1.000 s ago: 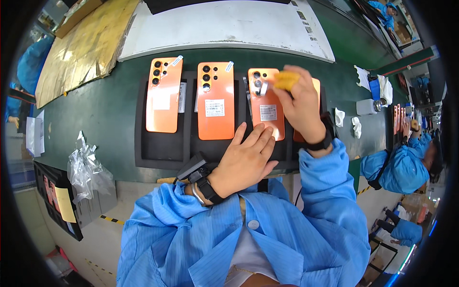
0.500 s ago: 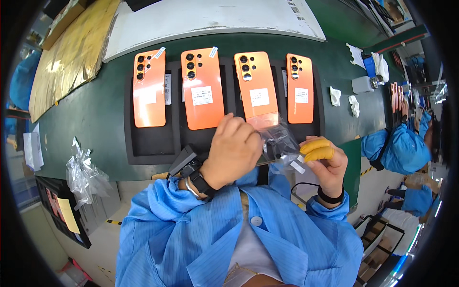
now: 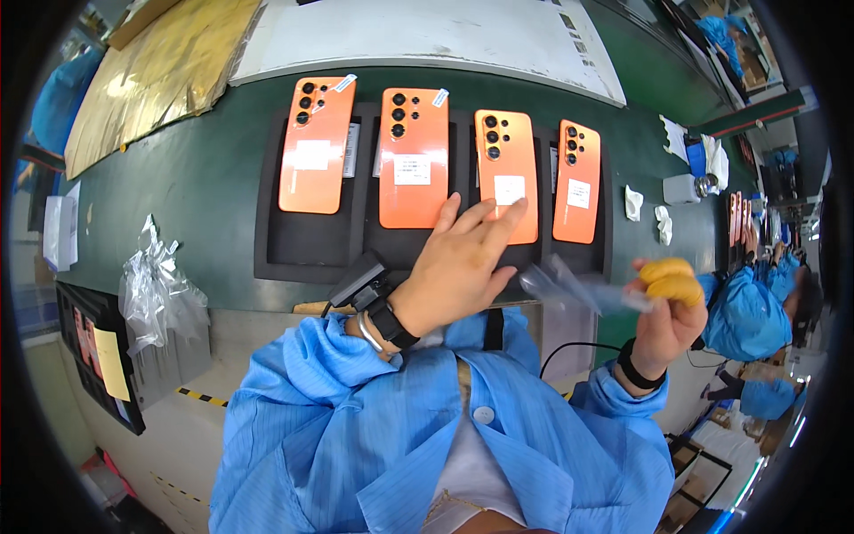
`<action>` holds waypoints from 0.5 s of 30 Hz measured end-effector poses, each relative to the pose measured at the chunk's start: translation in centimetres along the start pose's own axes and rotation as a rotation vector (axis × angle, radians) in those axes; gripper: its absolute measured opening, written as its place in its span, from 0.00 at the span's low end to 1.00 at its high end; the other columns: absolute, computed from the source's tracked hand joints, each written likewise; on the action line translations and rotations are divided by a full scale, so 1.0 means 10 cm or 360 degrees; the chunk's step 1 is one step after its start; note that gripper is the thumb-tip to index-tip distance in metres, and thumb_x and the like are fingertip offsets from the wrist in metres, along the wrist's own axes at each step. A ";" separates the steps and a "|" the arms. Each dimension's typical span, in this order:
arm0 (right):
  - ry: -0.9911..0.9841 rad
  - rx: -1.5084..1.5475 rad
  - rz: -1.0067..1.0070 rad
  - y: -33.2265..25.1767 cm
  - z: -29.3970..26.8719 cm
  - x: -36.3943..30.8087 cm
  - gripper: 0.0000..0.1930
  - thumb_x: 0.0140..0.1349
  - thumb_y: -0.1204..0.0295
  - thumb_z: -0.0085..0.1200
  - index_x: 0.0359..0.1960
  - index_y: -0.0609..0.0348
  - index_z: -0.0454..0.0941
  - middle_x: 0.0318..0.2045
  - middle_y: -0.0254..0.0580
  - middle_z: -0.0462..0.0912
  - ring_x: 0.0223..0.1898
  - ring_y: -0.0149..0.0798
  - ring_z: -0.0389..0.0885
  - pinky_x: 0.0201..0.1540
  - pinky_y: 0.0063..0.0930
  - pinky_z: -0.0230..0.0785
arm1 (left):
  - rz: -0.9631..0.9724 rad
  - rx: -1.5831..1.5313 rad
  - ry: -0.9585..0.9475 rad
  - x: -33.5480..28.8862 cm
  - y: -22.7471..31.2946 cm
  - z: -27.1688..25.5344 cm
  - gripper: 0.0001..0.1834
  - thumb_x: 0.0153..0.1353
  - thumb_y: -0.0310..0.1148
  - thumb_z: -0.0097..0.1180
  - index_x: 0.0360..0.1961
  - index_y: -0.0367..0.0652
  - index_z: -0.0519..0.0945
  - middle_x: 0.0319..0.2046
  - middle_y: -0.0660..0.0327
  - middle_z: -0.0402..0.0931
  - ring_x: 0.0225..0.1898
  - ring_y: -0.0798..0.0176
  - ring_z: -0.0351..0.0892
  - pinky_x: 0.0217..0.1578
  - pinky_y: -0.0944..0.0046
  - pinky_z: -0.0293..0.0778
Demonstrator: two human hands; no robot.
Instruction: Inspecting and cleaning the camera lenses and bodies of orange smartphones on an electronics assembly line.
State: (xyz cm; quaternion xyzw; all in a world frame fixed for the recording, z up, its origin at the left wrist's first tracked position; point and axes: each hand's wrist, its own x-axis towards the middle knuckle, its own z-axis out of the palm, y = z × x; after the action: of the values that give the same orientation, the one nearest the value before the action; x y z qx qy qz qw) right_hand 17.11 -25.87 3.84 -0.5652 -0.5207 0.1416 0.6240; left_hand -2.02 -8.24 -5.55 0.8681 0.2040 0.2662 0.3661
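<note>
Four... Several orange phones lie camera side up in a row on a black foam tray (image 3: pixel 307 251). My left hand (image 3: pixel 463 262) has its fingers stretched out, with fingertips on the lower end of the third phone (image 3: pixel 517 158). To its left is the second phone (image 3: pixel 414 201), close to the index finger. The first phone (image 3: pixel 311 189) and the fourth phone (image 3: pixel 575 219) lie at the ends of the row. Off to the right of the tray, my right hand (image 3: pixel 672 311), with yellow finger cots (image 3: pixel 672 280), pinches a clear plastic film (image 3: pixel 578 287), blurred by motion.
Crumpled clear film (image 3: pixel 160 294) hangs at the table's left edge, above a black rack (image 3: pixel 124 383). White paper scraps (image 3: pixel 632 204) and a small bottle (image 3: pixel 680 189) are on the right. A white board (image 3: pixel 427 40) lies at the back. Co-workers in blue sit further right.
The clear film has come off the third phone's lower end and moved right with my right hand. My left hand has opened and reached onto that phone. The view has shifted slightly.
</note>
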 end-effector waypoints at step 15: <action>-0.0338 0.0195 0.0253 1.17 1.56 1.46 0.08 0.64 0.79 0.62 0.43 0.69 0.81 0.34 0.40 0.86 0.35 0.28 0.85 0.40 0.20 0.76 | -0.0502 -0.1170 0.0582 -0.54 -0.15 -0.54 0.41 0.55 0.15 0.52 0.73 0.39 0.60 0.54 0.50 0.77 0.54 0.54 0.80 0.57 0.56 0.75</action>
State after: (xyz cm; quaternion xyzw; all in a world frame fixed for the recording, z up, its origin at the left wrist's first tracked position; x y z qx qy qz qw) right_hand 15.38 -2.19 -1.79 -0.5474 -0.5277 0.2811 0.5855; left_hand -9.75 -7.37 -5.16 0.5770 0.2873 0.4113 0.6445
